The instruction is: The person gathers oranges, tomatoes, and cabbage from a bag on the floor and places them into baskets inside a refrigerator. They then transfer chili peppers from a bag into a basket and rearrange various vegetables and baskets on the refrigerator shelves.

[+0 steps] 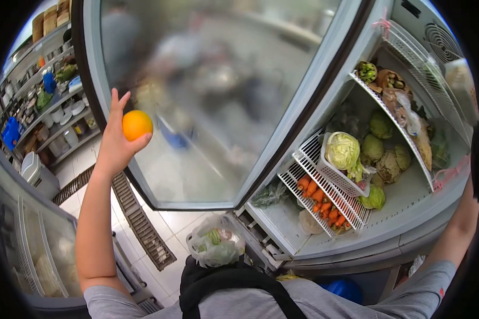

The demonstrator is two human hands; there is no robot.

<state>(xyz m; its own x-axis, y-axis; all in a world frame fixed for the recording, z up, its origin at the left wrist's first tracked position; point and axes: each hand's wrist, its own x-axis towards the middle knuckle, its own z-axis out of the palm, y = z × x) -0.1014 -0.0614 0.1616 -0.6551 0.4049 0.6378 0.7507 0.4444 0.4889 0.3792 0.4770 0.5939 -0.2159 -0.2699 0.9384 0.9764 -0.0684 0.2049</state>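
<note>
My left hand grips an orange, with the thumb beneath it and some fingers stretched upward. The hand is raised in front of the frosted glass door and overlaps its left edge in this view. At the right edge, my right forearm reaches up beside the open fridge; that hand is out of sight past the dark rim. Inside the fridge, a white basket bears a pale cabbage, and carrots lie on the wire rack below.
Cabbages and wrapped produce fill other shelves. Below me hangs a plastic bag of vegetables. At left stand a shelving unit with dishes, a lidded bin and another glass-fronted fridge. A floor drain grate crosses the tiles.
</note>
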